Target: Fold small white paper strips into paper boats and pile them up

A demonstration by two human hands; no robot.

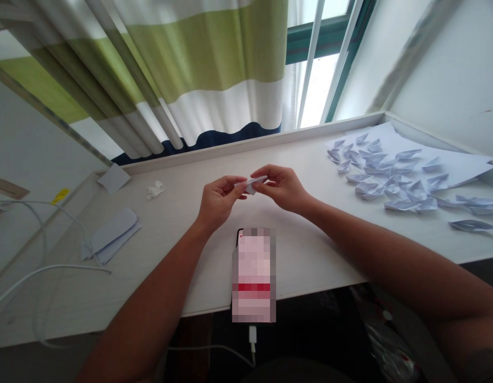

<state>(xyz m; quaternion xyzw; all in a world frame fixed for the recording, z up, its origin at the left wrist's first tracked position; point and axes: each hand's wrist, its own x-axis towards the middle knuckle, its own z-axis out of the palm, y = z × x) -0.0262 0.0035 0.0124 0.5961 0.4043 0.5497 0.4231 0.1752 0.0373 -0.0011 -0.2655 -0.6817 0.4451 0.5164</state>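
A small folded paper piece [252, 183] is pinched between both hands above the white desk [310, 250].

The left hand [219, 201] and the right hand [283, 187] are closed on its two ends — fingertips meeting over the paper. A phone [253, 274] (screen blurred, cable plugged in) lies just below — a heap of folded paper boats [390, 175] is spread well apart at the right, flat paper slips [111, 234] at the left.

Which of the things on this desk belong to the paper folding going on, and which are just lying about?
In use:
- small folded paper, pinched between left hand and right hand
- finished paper boats
- flat white sheets under the boats
- cut paper slips

Lying about:
- phone with its plugged-in cable
- white cord
- crumpled scrap
- curtain
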